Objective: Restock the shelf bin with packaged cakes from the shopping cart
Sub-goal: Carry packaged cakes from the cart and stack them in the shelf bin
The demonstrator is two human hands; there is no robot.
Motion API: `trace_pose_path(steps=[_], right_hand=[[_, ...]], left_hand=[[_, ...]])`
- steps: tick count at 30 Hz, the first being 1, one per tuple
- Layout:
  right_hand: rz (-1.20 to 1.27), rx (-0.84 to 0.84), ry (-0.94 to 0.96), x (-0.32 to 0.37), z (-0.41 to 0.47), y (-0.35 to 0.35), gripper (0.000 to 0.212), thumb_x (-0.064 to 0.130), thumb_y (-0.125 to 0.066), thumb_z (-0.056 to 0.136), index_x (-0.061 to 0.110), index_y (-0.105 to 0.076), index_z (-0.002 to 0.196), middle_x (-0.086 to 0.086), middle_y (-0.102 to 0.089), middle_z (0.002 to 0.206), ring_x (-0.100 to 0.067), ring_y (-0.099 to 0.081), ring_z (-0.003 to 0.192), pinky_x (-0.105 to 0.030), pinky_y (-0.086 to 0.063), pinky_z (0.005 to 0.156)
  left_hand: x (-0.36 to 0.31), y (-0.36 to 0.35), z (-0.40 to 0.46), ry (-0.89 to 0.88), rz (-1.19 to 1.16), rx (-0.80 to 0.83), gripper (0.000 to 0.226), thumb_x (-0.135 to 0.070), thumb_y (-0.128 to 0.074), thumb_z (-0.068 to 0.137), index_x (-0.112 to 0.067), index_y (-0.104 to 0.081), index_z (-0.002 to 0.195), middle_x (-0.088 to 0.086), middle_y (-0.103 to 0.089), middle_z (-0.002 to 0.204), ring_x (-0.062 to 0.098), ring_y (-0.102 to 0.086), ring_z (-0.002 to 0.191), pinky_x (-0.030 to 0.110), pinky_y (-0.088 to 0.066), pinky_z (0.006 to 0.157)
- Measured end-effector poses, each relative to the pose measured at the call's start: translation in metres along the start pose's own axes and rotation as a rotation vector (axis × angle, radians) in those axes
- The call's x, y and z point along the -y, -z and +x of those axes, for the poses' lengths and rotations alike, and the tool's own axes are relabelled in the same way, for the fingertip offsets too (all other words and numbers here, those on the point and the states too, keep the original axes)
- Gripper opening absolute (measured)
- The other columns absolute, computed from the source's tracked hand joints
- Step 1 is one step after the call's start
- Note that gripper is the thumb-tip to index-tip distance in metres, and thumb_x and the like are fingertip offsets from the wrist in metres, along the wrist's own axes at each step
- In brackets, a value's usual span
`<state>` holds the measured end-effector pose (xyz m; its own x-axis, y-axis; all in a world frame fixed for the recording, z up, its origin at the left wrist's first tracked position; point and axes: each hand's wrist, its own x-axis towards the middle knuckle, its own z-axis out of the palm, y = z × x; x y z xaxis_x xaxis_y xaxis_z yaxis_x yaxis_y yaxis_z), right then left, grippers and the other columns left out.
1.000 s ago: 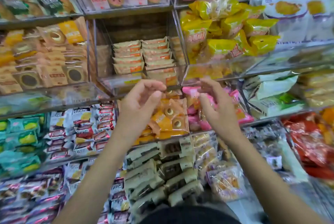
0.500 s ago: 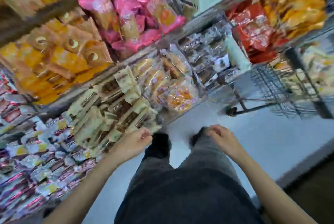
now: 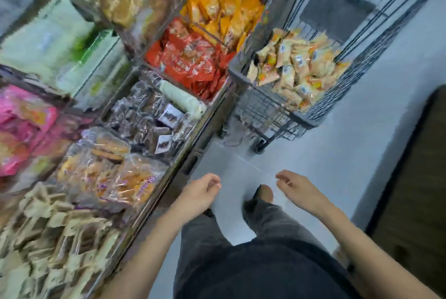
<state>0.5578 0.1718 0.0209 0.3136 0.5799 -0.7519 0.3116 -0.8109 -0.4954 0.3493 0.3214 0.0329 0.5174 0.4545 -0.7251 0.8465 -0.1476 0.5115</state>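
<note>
A dark wire shopping cart [image 3: 277, 110] stands on the floor at the upper right, holding a heap of cream and orange packaged cakes [image 3: 299, 64]. My left hand [image 3: 200, 193] hangs low beside the shelf edge, fingers loosely curled, holding nothing. My right hand [image 3: 295, 186] hangs at the same height over the floor, also loosely curled and empty. Both hands are well below and short of the cart. The bin with stacked cakes from the earlier frames is out of view.
Clear shelf bins [image 3: 149, 115] fill the left side with blurred snack packs: red [image 3: 190, 57], orange [image 3: 224, 11], dark brown [image 3: 149, 117], pink [image 3: 24, 127]. Grey floor [image 3: 337, 144] runs between the shelf and a dark wooden unit [image 3: 415, 190] at right. My dark trousers fill the bottom.
My view has swung down and right, from the shelf bin to the floor and cart. Both hands dropped from the shelf front to hang low and empty.
</note>
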Motion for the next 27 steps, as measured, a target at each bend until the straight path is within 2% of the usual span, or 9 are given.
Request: trace_pose_path(steps=[4,6,9,12,14,19,22,24,27], right_hand=[[0.184,-0.159,-0.014,-0.014,0.018,0.072,0.025,0.014,-0.046,0.094,0.01,-0.06,0.115,-0.006,-0.066,0.107,-0.022,-0.061,0.091,-0.028,-0.045,0.083],[0.244,-0.214,0.009,-0.013,0.03,0.099,0.023,0.016,-0.047,0.094,0.012,-0.06,0.113,-0.006,-0.066,0.102,-0.025,-0.062,0.091,-0.035,-0.048,0.085],[0.288,-0.268,0.05,-0.006,0.046,0.127,0.02,0.02,-0.047,0.094,0.017,-0.059,0.109,-0.002,-0.065,0.091,-0.024,-0.062,0.086,-0.038,-0.048,0.082],[0.357,-0.306,0.046,0.002,0.063,0.143,0.015,0.023,-0.048,0.094,0.021,-0.059,0.104,0.003,-0.065,0.087,-0.017,-0.063,0.08,-0.033,-0.048,0.075],[0.394,-0.308,0.026,0.009,0.079,0.151,0.012,0.024,-0.047,0.094,0.026,-0.056,0.102,0.011,-0.062,0.084,-0.01,-0.06,0.078,-0.025,-0.045,0.069],[0.488,-0.309,-0.076,0.019,0.131,0.163,0.011,0.023,-0.047,0.094,0.029,-0.056,0.095,0.012,-0.059,0.085,-0.002,-0.055,0.079,-0.019,-0.043,0.07],[0.529,-0.288,-0.188,0.015,0.173,0.165,0.017,0.024,-0.046,0.094,0.026,-0.057,0.107,0.012,-0.059,0.092,-0.002,-0.055,0.082,-0.019,-0.04,0.065],[0.537,-0.251,-0.25,0.01,0.2,0.167,0.023,0.023,-0.045,0.095,0.021,-0.056,0.115,0.007,-0.06,0.103,-0.01,-0.056,0.09,-0.024,-0.04,0.071],[0.559,-0.197,-0.313,0.002,0.224,0.166,0.013,0.022,-0.043,0.097,0.025,-0.053,0.105,0.005,-0.057,0.102,-0.015,-0.055,0.095,-0.029,-0.04,0.08]], left_hand=[[-0.088,-0.009,0.031,-0.152,0.068,0.05,0.021,-0.027,-0.042,0.099,-0.02,-0.056,0.114,-0.006,-0.061,0.109,0.005,-0.055,0.097,0.021,-0.042,0.085],[-0.124,0.001,0.051,-0.215,0.088,-0.012,0.02,-0.024,-0.044,0.098,-0.019,-0.056,0.113,-0.004,-0.062,0.105,0.007,-0.056,0.093,0.021,-0.042,0.08],[-0.167,0.022,0.089,-0.304,0.1,-0.09,0.019,-0.022,-0.045,0.098,-0.019,-0.057,0.112,-0.006,-0.059,0.103,0.008,-0.055,0.094,0.023,-0.042,0.079],[-0.2,0.045,0.144,-0.268,0.153,-0.048,0.015,-0.025,-0.044,0.098,-0.023,-0.055,0.108,-0.01,-0.057,0.101,0.009,-0.054,0.097,0.024,-0.04,0.08],[-0.216,0.057,0.192,-0.247,0.219,0.019,0.017,-0.025,-0.044,0.098,-0.021,-0.055,0.11,-0.005,-0.058,0.105,0.012,-0.054,0.1,0.024,-0.038,0.079],[-0.231,0.067,0.324,-0.092,0.44,0.162,0.03,-0.025,-0.044,0.096,-0.011,-0.05,0.122,0.006,-0.057,0.116,0.022,-0.055,0.102,0.029,-0.039,0.077],[-0.225,0.063,0.393,-0.045,0.466,0.169,0.035,-0.02,-0.046,0.093,-0.004,-0.046,0.123,0.017,-0.058,0.11,0.033,-0.058,0.097,0.036,-0.047,0.074],[-0.222,0.054,0.43,-0.019,0.468,0.117,0.036,-0.019,-0.05,0.089,-0.005,-0.048,0.122,0.018,-0.057,0.113,0.035,-0.057,0.103,0.04,-0.049,0.081],[-0.217,0.036,0.464,0.004,0.622,0.041,0.051,-0.022,-0.053,0.089,-0.011,-0.038,0.136,0.015,-0.043,0.136,0.034,-0.042,0.126,0.045,-0.04,0.102]])
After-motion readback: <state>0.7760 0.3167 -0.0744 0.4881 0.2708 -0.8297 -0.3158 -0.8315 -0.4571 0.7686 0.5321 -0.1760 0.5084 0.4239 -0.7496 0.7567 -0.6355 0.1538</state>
